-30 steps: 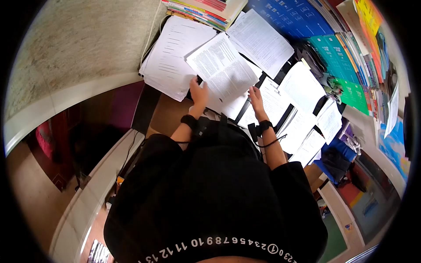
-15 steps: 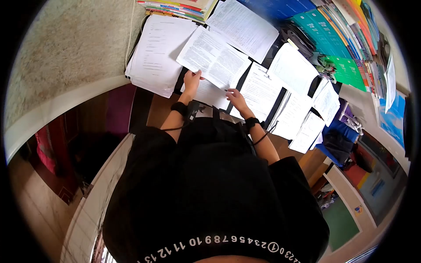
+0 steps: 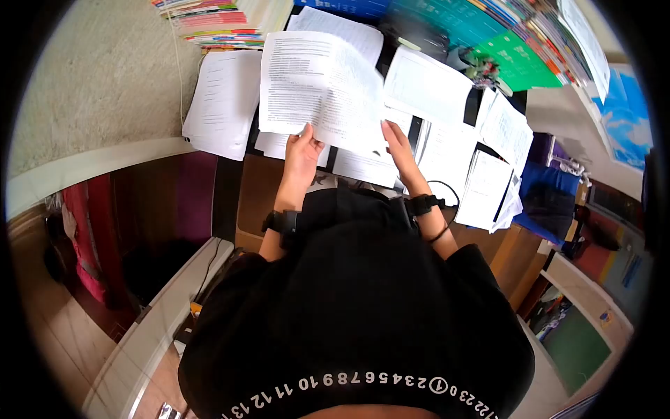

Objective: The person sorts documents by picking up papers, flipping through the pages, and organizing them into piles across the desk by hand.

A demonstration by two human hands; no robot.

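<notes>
Printed paper (image 3: 296, 80) with a crease down its middle is held up above the desk, its right half curving. My left hand (image 3: 303, 159) pinches its bottom edge, with the thumb on the front. Beside the paper's lower right edge is my right hand (image 3: 399, 148), its fingers stretched out and fairly straight; whether the fingertips touch the paper is hard to tell. Below the held paper lies another printed sheet (image 3: 363, 167), partly covered. A small dark spot shows near my right hand, too small to name.
A stack of white sheets (image 3: 222, 105) lies left, and more papers (image 3: 427, 84) cover the desk to the right. Books (image 3: 216, 21) are piled at the back left. A green book or folder (image 3: 520, 61) and a row of books stand back right. A wall (image 3: 105, 77) borders the left.
The printed paper has been lifted and turned straighter, up and to the left. My right hand has moved right and its fingers have straightened. The whole view has shifted a little.
</notes>
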